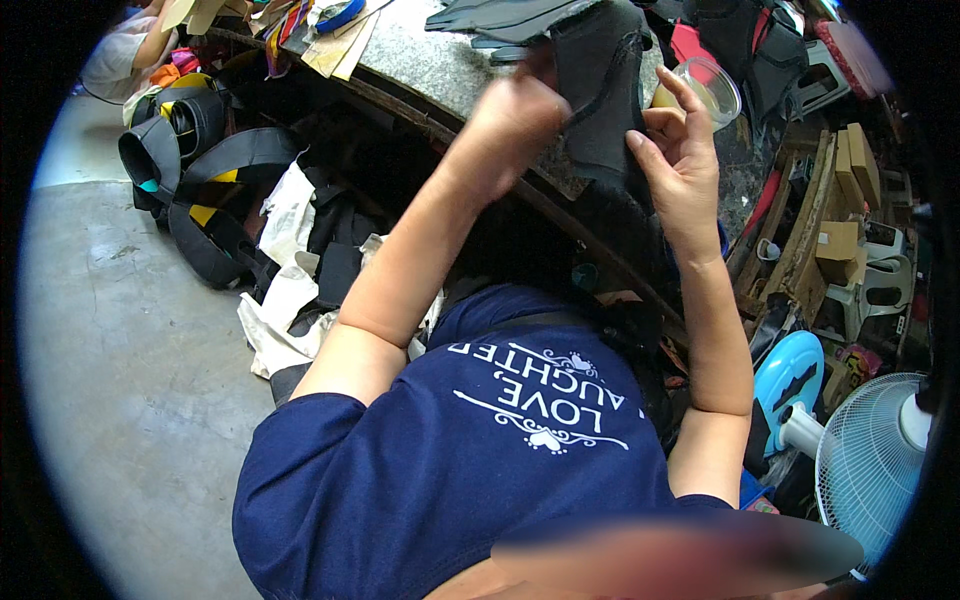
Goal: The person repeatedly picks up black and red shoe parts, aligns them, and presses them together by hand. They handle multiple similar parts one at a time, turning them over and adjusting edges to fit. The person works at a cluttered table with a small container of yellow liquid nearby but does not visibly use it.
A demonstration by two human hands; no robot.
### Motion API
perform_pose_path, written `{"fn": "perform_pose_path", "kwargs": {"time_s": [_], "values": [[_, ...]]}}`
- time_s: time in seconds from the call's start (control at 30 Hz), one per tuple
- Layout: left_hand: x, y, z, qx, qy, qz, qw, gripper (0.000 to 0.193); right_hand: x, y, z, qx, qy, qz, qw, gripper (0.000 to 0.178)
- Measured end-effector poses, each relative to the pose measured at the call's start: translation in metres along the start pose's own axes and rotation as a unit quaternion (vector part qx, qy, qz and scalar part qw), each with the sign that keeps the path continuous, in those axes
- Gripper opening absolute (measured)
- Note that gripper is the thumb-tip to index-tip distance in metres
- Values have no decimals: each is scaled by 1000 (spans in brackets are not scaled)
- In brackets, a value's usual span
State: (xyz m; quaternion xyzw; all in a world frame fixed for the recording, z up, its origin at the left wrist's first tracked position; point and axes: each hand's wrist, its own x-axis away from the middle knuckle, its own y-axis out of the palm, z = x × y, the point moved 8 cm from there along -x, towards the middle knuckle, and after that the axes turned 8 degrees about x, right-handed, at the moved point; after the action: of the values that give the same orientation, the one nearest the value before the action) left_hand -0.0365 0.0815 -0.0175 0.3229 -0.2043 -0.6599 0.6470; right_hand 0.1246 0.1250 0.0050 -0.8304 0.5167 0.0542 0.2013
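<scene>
A black sheet-like piece with a shaped edge hangs over the near edge of the worktable, in front of me. My right hand is at its right edge, thumb and a finger pinching the rim while the index finger points up. On the other side, my left hand is curled close to the piece and smeared by motion. Whatever it may hold is too blurred to make out. Just behind my right fingers stands a clear round tub with something yellowish in it.
More dark cut pieces lie on the grey worktable. Black and yellow rolled pieces and white cloth scraps are heaped at left. A fan, a blue round thing and wooden shelving stand at right. Another person is at far left.
</scene>
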Motion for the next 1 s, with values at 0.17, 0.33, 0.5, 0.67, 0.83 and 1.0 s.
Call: {"fn": "perform_pose_path", "kwargs": {"time_s": [0.17, 0.33, 0.5, 0.67, 0.83, 1.0], "values": [[10, 19, -2, -259, -15, -29, 965, 50, 0, 3, -9, 41, -10, -16, 999, 62], [7, 6, 11, -95, -62, 60, 992, 40, 1, -9, -34, 77, -134, -88, 984, 41], [6, 10, 21, -53, -70, 70, 994, 37, 12, -14, -54, 390, -275, -39, 878, 58], [7, 22, 22, -45, -68, 42, 996, 31, 13, -19, -62, 399, -264, 5, 878, 64], [8, 13, 31, -25, -34, 64, 997, 31, 13, -5, -60, 190, -190, -117, 956, 74], [6, 9, 42, -56, -5, 59, 997, 29, -13, -46, -59, 313, -214, -139, 915, 69]]}}
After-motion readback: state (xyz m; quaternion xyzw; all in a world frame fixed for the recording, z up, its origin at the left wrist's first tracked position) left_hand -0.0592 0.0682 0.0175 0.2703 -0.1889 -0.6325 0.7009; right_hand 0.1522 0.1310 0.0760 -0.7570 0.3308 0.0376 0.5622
